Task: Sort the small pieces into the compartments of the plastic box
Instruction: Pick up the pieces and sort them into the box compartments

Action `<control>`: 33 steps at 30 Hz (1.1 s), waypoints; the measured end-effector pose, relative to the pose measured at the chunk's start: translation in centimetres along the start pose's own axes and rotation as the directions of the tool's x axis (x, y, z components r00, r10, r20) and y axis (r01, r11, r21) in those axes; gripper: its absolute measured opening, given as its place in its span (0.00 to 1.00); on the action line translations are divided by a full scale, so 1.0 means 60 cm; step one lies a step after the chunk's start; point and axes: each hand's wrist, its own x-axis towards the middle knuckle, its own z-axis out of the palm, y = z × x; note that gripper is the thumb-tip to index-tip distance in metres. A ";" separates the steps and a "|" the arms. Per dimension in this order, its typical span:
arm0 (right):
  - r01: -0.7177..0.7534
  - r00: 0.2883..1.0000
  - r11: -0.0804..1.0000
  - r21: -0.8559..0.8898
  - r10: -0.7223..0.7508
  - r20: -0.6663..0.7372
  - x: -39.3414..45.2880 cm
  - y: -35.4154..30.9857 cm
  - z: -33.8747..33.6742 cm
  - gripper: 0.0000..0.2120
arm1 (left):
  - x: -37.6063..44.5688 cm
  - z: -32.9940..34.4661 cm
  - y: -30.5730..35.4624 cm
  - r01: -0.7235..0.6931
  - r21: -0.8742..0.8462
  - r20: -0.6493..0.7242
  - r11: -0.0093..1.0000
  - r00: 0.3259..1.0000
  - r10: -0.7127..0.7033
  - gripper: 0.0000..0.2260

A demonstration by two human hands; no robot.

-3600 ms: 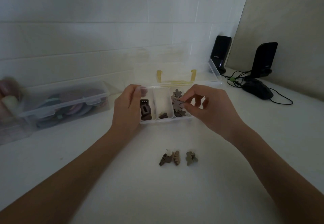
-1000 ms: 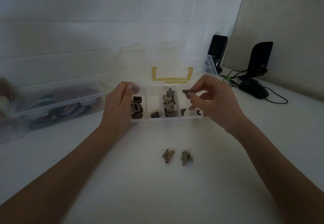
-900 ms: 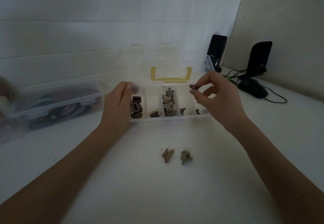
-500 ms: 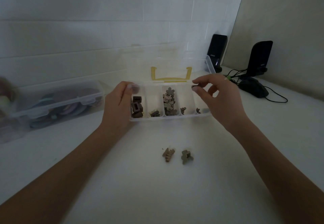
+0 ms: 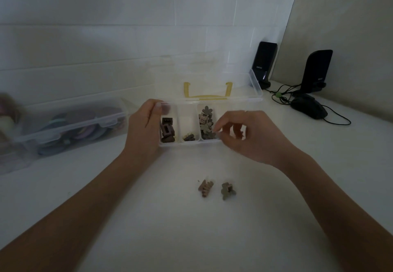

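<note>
The clear plastic box (image 5: 189, 143) stands open on the white table, its lid (image 5: 253, 80) leaning back against the wall. My left hand (image 5: 142, 131) grips the box's left end. Its left compartment holds dark rectangular pieces (image 5: 167, 131), the second holds small brown pieces (image 5: 189, 137), and the third holds flower-shaped pieces (image 5: 205, 120). My right hand (image 5: 253, 137) hovers over the box's right part with loosely curled fingers and nothing pinched. It hides the right compartments. Two loose pieces lie on the table nearer me: a comb-like one (image 5: 205, 187) and a flower-like one (image 5: 227, 190).
A closed clear storage box (image 5: 70, 123) with coloured discs sits at the left by the wall. Two black speakers (image 5: 264, 63) (image 5: 316, 70), a black mouse (image 5: 308, 108) and cables occupy the back right corner. The tiled wall runs close behind the box.
My right hand pinched a small piece above the rightmost compartment; now it has dropped lower and toward me with nothing between its fingers. My left hand has stayed on the box.
</note>
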 end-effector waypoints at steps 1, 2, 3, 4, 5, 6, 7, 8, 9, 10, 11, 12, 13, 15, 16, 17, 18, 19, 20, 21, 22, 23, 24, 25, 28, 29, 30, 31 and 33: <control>0.003 0.995 1.000 0.026 -0.005 0.096 -0.002 -0.008 0.001 0.04 | 0.000 0.000 0.001 0.003 -0.001 0.001 1.000 1.000 -0.003 0.13; -0.005 0.979 0.999 0.042 -0.003 0.203 -0.003 -0.016 0.003 0.07 | 0.000 0.001 0.001 0.004 -0.002 0.001 1.000 1.000 -0.004 0.13; -0.012 0.953 0.999 0.038 0.000 0.303 -0.005 -0.022 0.006 0.12 | 0.000 0.001 0.002 0.007 -0.005 -0.001 1.000 1.000 -0.007 0.13; -0.014 0.922 1.000 0.016 0.007 0.387 -0.006 -0.026 0.009 0.14 | 0.000 0.001 0.003 0.010 -0.008 -0.005 1.000 1.000 -0.010 0.12; -0.011 0.892 1.000 -0.015 0.017 0.452 -0.006 -0.030 0.013 0.16 | 0.000 0.001 0.003 0.011 -0.009 -0.008 1.000 1.000 -0.011 0.12; -0.006 0.865 0.999 -0.047 0.029 0.501 -0.006 -0.033 0.017 0.17 | 0.000 0.001 0.003 0.009 -0.008 -0.010 1.000 1.000 -0.009 0.13; -0.009 0.846 0.997 -0.072 0.046 0.532 -0.007 -0.034 0.021 0.18 | 0.000 0.001 0.002 0.007 -0.010 -0.010 1.000 1.000 -0.007 0.13; -0.012 0.833 0.996 -0.088 0.059 0.550 -0.008 -0.034 0.024 0.18 | -0.001 0.002 0.001 0.006 -0.015 -0.009 1.000 1.000 -0.006 0.13; -0.013 0.825 0.995 -0.097 0.065 0.561 -0.009 -0.034 0.027 0.18 | -0.001 0.002 0.001 0.006 -0.021 -0.008 1.000 1.000 -0.007 0.13; -0.012 0.820 0.995 -0.095 0.064 0.569 -0.010 -0.033 0.029 0.17 | -0.001 0.002 0.000 0.007 -0.025 -0.009 1.000 1.000 -0.008 0.13; -0.015 0.814 0.996 -0.083 0.061 0.577 -0.010 -0.034 0.031 0.16 | -0.001 0.002 0.000 0.009 -0.026 -0.012 1.000 1.000 -0.009 0.13; -0.022 0.810 0.998 -0.064 0.055 0.584 -0.010 -0.035 0.031 0.14 | -0.001 0.002 0.000 0.010 -0.024 -0.012 1.000 1.000 -0.010 0.13; -0.030 0.807 0.999 -0.042 0.049 0.588 -0.010 -0.037 0.031 0.13 | 0.000 0.002 -0.001 0.008 -0.022 -0.011 1.000 1.000 -0.008 0.13; -0.041 0.808 0.999 -0.002 0.035 0.588 -0.010 -0.039 0.030 0.11 | 0.000 0.001 -0.001 -0.003 -0.020 -0.009 1.000 1.000 0.003 0.13; -0.042 0.811 0.999 0.012 0.027 0.584 -0.009 -0.039 0.029 0.10 | 0.000 0.001 -0.002 -0.008 -0.017 -0.008 1.000 1.000 0.008 0.13; -0.041 0.815 0.999 0.024 0.019 0.579 -0.009 -0.039 0.029 0.09 | 0.000 0.001 -0.002 -0.010 -0.015 -0.007 1.000 1.000 0.010 0.13; -0.039 0.822 0.998 0.039 0.010 0.570 -0.009 -0.039 0.029 0.08 | 0.000 0.002 -0.003 -0.010 -0.013 -0.008 1.000 1.000 0.010 0.13; -0.039 0.830 0.998 0.056 0.001 0.558 -0.009 -0.038 0.028 0.07 | 0.000 0.002 -0.003 -0.009 -0.009 -0.009 1.000 1.000 0.009 0.13; -0.040 0.839 0.997 0.072 -0.005 0.545 -0.009 -0.036 0.028 0.05 | 0.001 0.002 -0.004 -0.008 -0.004 -0.009 1.000 1.000 0.008 0.13; -0.039 0.847 0.996 0.083 -0.011 0.531 -0.010 -0.035 0.028 0.05 | 0.001 0.003 -0.004 -0.008 0.002 -0.007 1.000 1.000 0.008 0.13; -0.033 0.854 0.996 0.088 -0.018 0.520 -0.010 -0.033 0.028 0.05 | 0.001 0.002 -0.004 -0.008 0.007 -0.005 1.000 1.000 0.008 0.13; -0.026 0.859 0.996 0.091 -0.024 0.512 -0.010 -0.031 0.030 0.05 | 0.001 0.002 -0.004 -0.007 0.009 -0.003 1.000 1.000 0.007 0.13; -0.025 0.863 0.995 0.096 -0.027 0.505 -0.010 -0.029 0.031 0.05 | 0.001 0.001 -0.003 -0.005 0.009 -0.003 1.000 1.000 0.005 0.13; -0.029 0.867 0.994 0.107 -0.028 0.497 -0.011 -0.028 0.033 0.05 | 0.001 0.001 -0.003 -0.004 0.009 -0.004 1.000 1.000 0.004 0.13; -0.039 0.898 0.982 0.186 -0.047 0.437 -0.009 -0.028 0.030 0.07 | 0.001 0.001 -0.002 -0.010 0.012 -0.007 1.000 1.000 0.010 0.13; -0.034 0.917 0.976 0.215 -0.055 0.396 -0.007 -0.029 0.025 0.06 | 0.001 0.001 -0.001 -0.009 0.012 -0.006 1.000 1.000 0.010 0.13; -0.024 0.941 0.972 0.235 -0.058 0.333 -0.003 -0.030 0.019 0.06 | 0.000 0.001 -0.001 -0.007 0.011 -0.006 1.000 1.000 0.007 0.13; -0.007 0.969 0.969 0.246 -0.054 0.240 0.000 -0.028 0.011 0.06 | -0.001 0.001 -0.001 -0.005 0.008 -0.007 1.000 1.000 0.005 0.13; 0.018 1.000 0.973 0.228 -0.018 -0.003 0.006 -0.019 -0.003 0.07 | -0.002 0.002 0.000 0.002 -0.005 -0.003 1.000 1.000 -0.002 0.12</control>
